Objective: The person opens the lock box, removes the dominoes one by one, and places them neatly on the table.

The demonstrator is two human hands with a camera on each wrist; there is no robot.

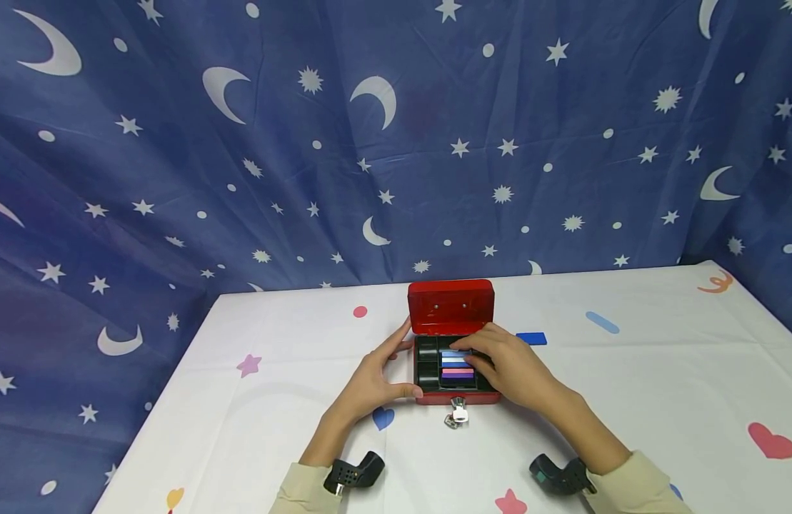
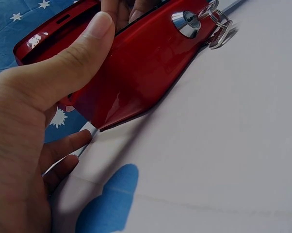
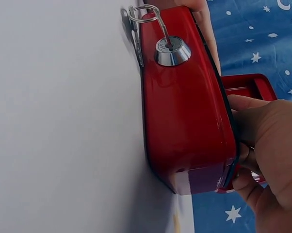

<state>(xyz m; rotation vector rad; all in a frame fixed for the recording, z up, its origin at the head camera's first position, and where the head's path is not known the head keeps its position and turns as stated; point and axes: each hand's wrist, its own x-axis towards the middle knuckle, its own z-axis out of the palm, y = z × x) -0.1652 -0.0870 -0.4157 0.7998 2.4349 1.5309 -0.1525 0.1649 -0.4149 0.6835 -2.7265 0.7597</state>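
Note:
A red cash box (image 1: pixel 456 398) stands on the table with its lid (image 1: pixel 450 307) raised and a black compartment tray (image 1: pixel 428 377) inside. My left hand (image 1: pixel 370 382) holds the box's left side, thumb at the front corner and index finger reaching towards the hinge. My right hand (image 1: pixel 514 364) reaches over the right side into the tray. Its thumb and index finger pinch a blue bar (image 1: pixel 448 353) in the middle compartment. Below that lie a pale bar (image 1: pixel 452 362), a pink bar (image 1: pixel 457 370) and a purple bar (image 1: pixel 457 375). In the right wrist view, the box wall partly hides the right fingertips.
A key on a ring (image 3: pixel 145 20) sits in the silver front lock (image 3: pixel 172 51), with another key hanging from the ring. Behind the right hand, a blue rectangle (image 1: pixel 531 338) lies on the white patterned tablecloth (image 1: pixel 653 385). A blue star-and-moon curtain (image 1: pixel 421 171) hangs behind the table.

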